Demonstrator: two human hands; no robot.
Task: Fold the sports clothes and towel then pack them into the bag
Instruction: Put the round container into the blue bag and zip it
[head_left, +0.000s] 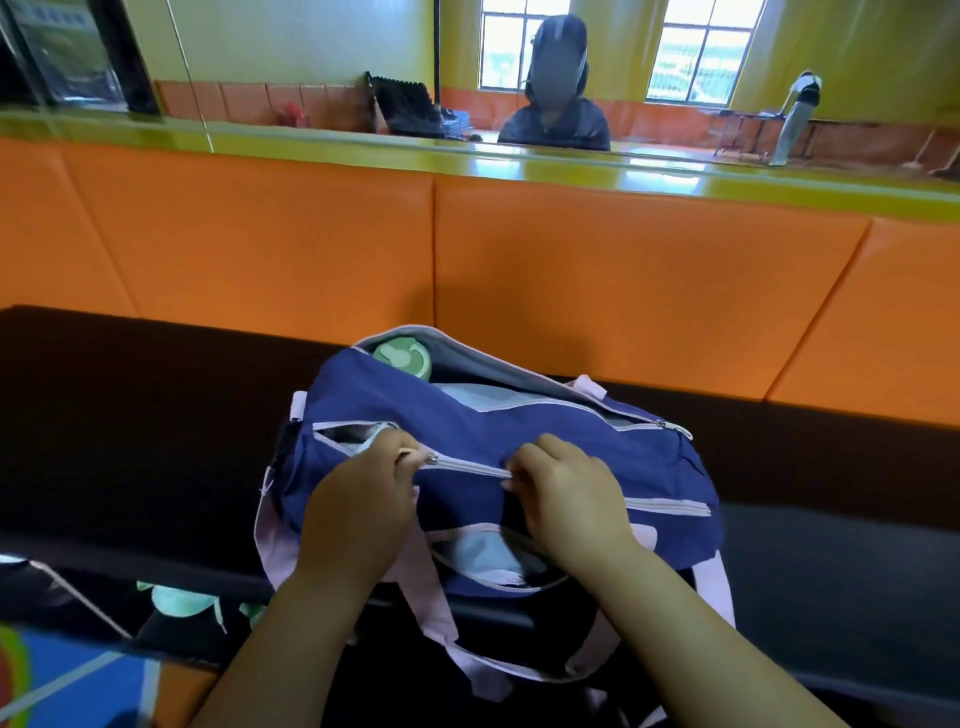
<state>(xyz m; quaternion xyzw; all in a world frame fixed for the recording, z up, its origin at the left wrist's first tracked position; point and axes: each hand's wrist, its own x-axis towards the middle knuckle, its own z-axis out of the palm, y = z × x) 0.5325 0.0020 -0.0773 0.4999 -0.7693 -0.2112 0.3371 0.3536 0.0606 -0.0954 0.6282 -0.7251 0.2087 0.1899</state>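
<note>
A navy blue sports bag (519, 431) with pale pink trim and straps lies on a dark bench in front of me. My left hand (363, 493) pinches the slider of its front pocket zip (462, 467). My right hand (566, 493) pinches the same zip line further right, holding the fabric taut. To the left of the slider the pocket gapes, showing grey lining. The main top opening is unzipped; a green bottle lid (401, 357) and light blue folded cloth (483, 397) show inside. More light blue cloth (480, 553) shows in a lower pocket.
The dark bench (130, 415) runs left to right against orange padded wall panels (260, 249). Above them a mirror (322, 57) reflects a person and the room. Pink bag straps (441, 623) hang over the bench's front edge near a colourful floor mat (62, 675).
</note>
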